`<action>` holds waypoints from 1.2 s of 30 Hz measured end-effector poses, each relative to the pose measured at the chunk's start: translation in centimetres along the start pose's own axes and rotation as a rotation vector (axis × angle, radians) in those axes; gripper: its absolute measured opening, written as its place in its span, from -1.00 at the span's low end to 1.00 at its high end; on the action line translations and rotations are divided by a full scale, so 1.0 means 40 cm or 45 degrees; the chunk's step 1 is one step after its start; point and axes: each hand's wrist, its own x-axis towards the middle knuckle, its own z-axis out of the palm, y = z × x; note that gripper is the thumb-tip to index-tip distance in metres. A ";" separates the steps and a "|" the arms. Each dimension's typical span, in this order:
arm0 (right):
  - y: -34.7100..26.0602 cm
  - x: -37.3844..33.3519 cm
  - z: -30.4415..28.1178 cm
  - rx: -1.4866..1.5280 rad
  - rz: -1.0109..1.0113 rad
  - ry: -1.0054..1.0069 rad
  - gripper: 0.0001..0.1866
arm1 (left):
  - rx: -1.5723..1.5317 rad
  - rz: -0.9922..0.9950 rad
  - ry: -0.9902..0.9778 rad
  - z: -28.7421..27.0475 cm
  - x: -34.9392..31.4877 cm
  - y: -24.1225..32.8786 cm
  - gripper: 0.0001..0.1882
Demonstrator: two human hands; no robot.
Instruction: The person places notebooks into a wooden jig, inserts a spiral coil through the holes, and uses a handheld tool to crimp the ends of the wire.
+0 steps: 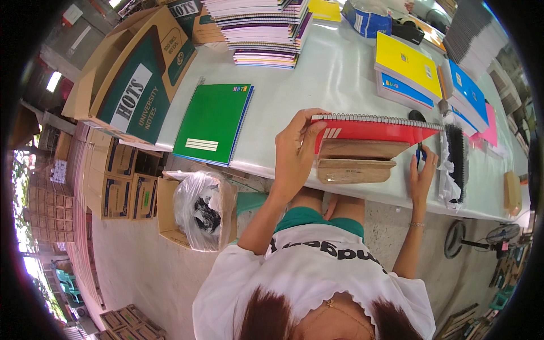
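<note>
Your left hand (pixel 297 148) pinches the left end of a red notebook (pixel 371 129), thumb on the near cover, fingers behind; its glossy cover hangs from a thin wire coil along the top edge. The notebook stands upright at a grooved, rough-grained wooden block (pixel 356 170), near the table's front edge. Your right hand (pixel 422 173) is closed around a slim tool (pixel 419 154) with blue-and-black handles, by the coil's right end; you cannot tell how far its jaws are parted. The table (pixel 334 73) is pale and shiny, over a grey concrete floor (pixel 141 272). Count one red notebook, one block, one tool, one green-covered notebook (pixel 212 119) to your left, and one tall notebook stack (pixel 263 34) beyond.
</note>
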 end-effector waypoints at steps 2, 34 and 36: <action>0.048 0.004 0.026 -0.164 0.017 -0.090 -0.64 | 0.083 0.080 0.059 -0.015 0.015 0.025 -0.85; 0.156 0.454 0.085 -0.068 -0.053 0.225 -0.73 | 1.703 -0.367 0.230 -0.324 0.331 -0.551 -0.33; 0.189 0.504 0.082 -0.141 -0.064 0.223 -0.69 | 1.686 -0.406 0.133 -0.290 0.336 -0.510 -0.28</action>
